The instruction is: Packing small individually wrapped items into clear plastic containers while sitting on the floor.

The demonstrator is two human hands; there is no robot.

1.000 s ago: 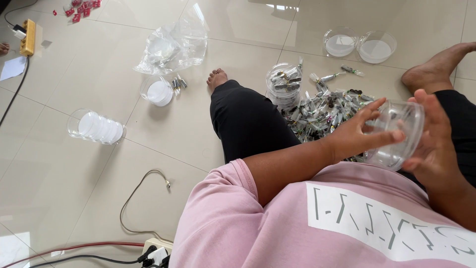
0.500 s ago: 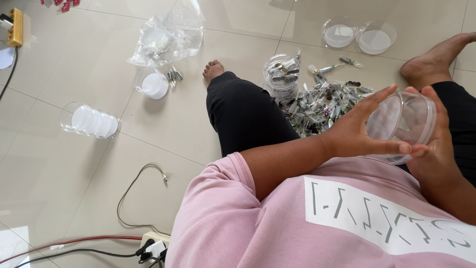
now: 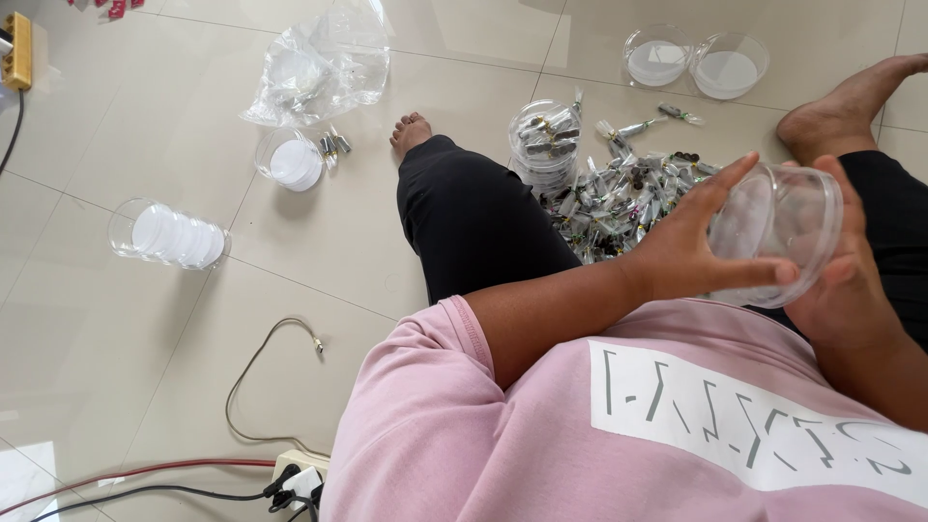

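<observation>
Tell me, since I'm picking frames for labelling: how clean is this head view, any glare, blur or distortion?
Head view: daylight, soft shadows; window glare on the floor tiles; the clear container between left hand and right hand is see-through and slightly soft; the small packets are too small to read; wide-angle tilt bends tile lines.

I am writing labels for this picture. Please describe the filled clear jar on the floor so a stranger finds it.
Start at the black-trousered leg. Beside it lies a pile of small packets; the filled clear jar stands at the pile's far edge. Unlike the empty floor containers, it is packed with packets.
</observation>
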